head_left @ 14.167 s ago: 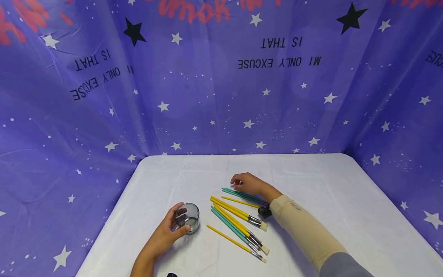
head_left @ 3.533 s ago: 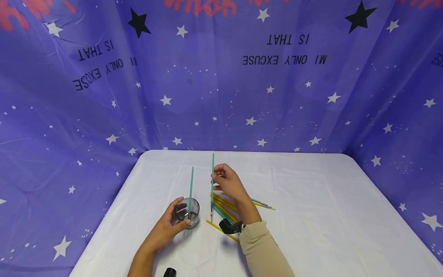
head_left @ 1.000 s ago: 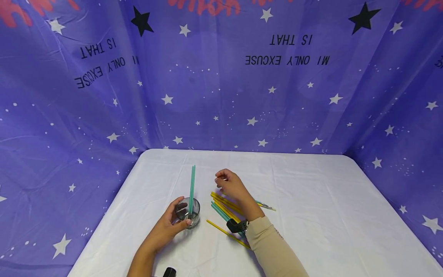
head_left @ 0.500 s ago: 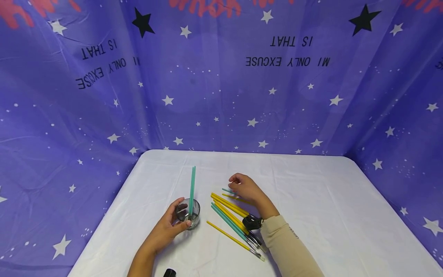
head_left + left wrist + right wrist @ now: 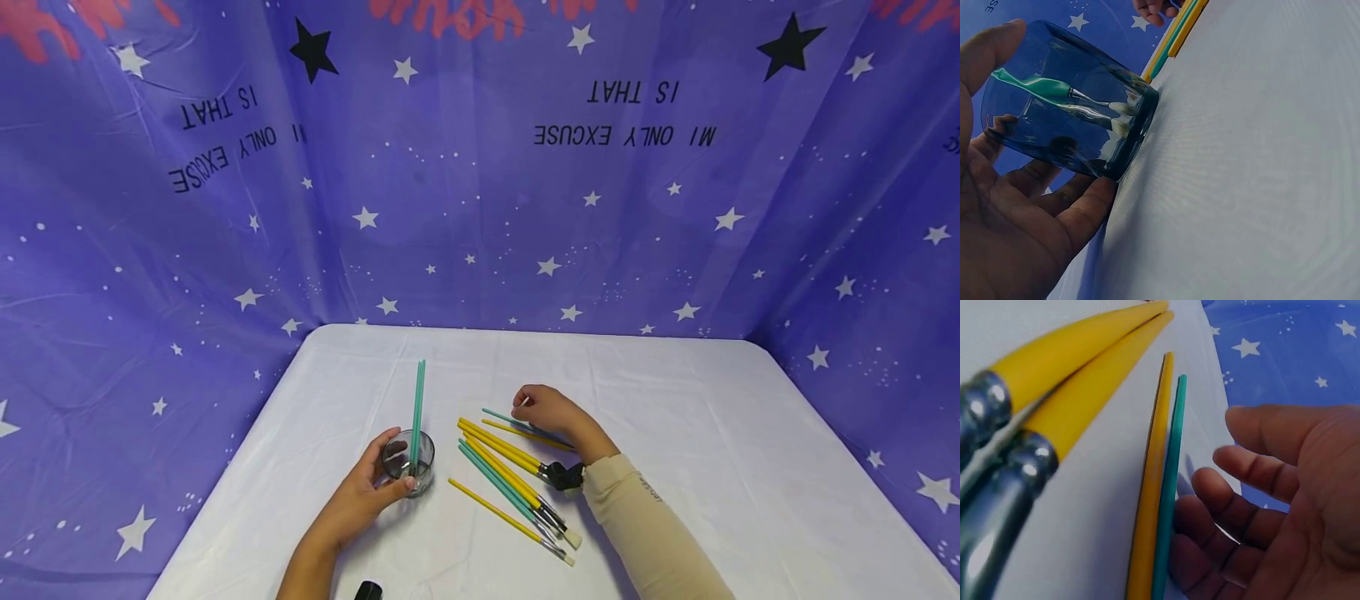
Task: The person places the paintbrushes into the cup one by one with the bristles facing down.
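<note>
glass: the clear grey glass (image 5: 427, 473) sits left of bottom centre in the head view, upright on the white table (image 5: 675, 417).
left hand: the left hand (image 5: 366, 493), lower left of centre, grasps the glass, thumb on the near side and fingers curled around the wall.
in the glass: two slim green brushes (image 5: 417, 408) stand bristles down, handles rising toward the middle of the frame; the left wrist view shows both bristle ends low in the glass.
right hand: the right hand (image 5: 551, 410), right of centre, grasps nothing that shows; its fingers are loosely bent, thumb apart, in the right wrist view.
nearest the right hand: a lone green brush (image 5: 1171, 456), just beside the fingers; whether they touch it, i cannot tell.
beside that: a slim yellow brush (image 5: 1150, 462), then two thick yellow brushes (image 5: 1104, 378).
lower in the head view: more yellow brushes (image 5: 502, 472), a green pair (image 5: 497, 481) and, lowest, a single thin yellow brush (image 5: 495, 512).
done so far: by the look of it, only a small share; two green brushes are in.
left over: most brushes lie outside the glass, at least three green ones and every yellow one i can see; overlaps keep the exact count unsure.
stage: early, i judge.
</note>
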The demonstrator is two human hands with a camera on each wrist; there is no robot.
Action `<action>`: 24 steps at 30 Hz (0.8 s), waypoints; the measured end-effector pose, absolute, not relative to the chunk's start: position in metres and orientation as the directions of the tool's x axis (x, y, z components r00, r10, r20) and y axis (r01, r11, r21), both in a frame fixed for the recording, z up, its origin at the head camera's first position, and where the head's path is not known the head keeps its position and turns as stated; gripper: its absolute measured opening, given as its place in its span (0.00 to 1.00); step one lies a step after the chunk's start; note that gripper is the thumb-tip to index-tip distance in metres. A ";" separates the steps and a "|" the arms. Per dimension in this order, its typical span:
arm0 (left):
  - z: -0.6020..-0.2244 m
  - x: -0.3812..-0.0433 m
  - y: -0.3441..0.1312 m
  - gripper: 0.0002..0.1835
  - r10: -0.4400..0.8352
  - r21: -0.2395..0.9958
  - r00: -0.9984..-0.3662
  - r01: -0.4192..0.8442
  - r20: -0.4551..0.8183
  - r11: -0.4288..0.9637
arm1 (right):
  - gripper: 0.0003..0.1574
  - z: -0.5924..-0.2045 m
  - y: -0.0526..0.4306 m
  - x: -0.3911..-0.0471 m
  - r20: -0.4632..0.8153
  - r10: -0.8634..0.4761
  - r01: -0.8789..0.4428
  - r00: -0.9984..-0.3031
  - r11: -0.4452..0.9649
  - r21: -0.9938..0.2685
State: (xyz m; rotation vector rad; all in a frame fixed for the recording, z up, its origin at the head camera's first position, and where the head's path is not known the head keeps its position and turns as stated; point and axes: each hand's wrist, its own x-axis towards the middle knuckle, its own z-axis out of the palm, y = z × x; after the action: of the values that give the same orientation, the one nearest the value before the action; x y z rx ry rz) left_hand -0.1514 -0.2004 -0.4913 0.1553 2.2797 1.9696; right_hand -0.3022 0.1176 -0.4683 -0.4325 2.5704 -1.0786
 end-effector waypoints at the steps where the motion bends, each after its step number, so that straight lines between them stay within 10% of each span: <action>1: -0.491 -0.151 -0.200 0.46 0.158 0.989 -0.987 -0.005 -0.028 0.145 | 0.05 -0.469 0.118 -0.303 -0.180 -0.400 -0.157 -0.898 0.676 -0.720; 24: -0.487 -0.150 -0.199 0.45 0.176 0.990 -0.984 0.013 -0.012 0.141 | 0.05 -0.468 0.113 -0.306 -0.198 -0.482 -0.294 -0.854 0.760 -0.580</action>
State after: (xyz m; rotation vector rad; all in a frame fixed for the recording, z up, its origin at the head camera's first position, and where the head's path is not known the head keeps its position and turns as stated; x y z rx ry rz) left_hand -0.1503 -0.1989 -0.4874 0.1899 2.2756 1.9714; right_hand -0.3058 0.1129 -0.4681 -0.5969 2.6205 -0.7832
